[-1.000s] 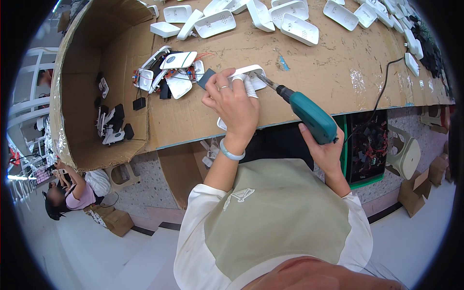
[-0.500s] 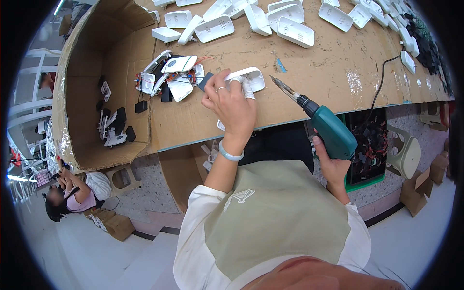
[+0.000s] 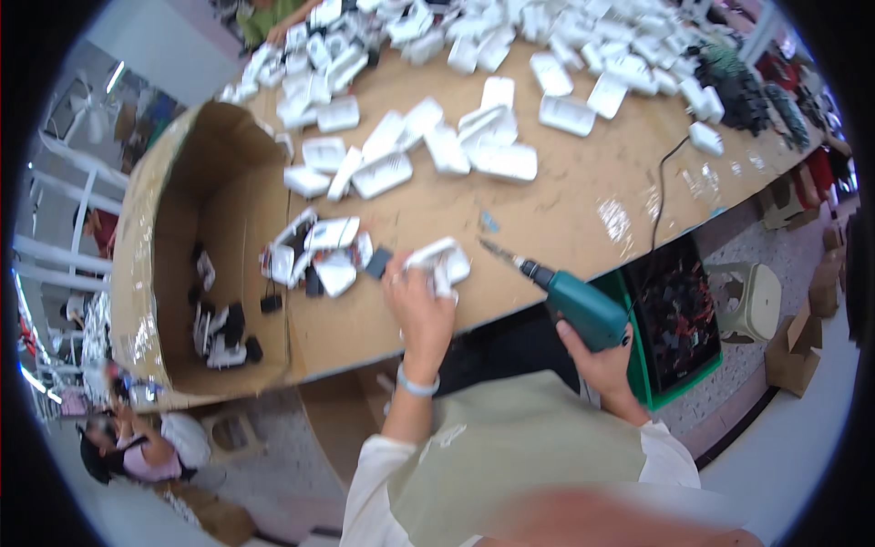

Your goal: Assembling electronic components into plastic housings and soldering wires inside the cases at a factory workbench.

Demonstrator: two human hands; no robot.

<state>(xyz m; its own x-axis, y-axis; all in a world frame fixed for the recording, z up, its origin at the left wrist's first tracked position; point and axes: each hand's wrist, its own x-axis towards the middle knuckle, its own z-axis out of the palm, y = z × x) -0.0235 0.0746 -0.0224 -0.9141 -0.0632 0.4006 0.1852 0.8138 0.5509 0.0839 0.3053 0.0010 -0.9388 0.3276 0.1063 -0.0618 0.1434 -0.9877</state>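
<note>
While your left hand (image 3: 421, 312) grips the white shell (image 3: 457, 262) at its left side on the table (image 3: 574, 210), your right hand (image 3: 602, 366) wraps its fingers round the teal power tool (image 3: 585, 308), tip clear. Shell looks light, stiff, maybe slick; pinch its walls. Tool's likely heavier: hold the body.

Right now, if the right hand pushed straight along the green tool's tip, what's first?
Probably the loose white shell across the bare cardboard; the green tool's line seems to clear the held white shell. Depth unclear: tip could meet cardboard sooner.
</note>
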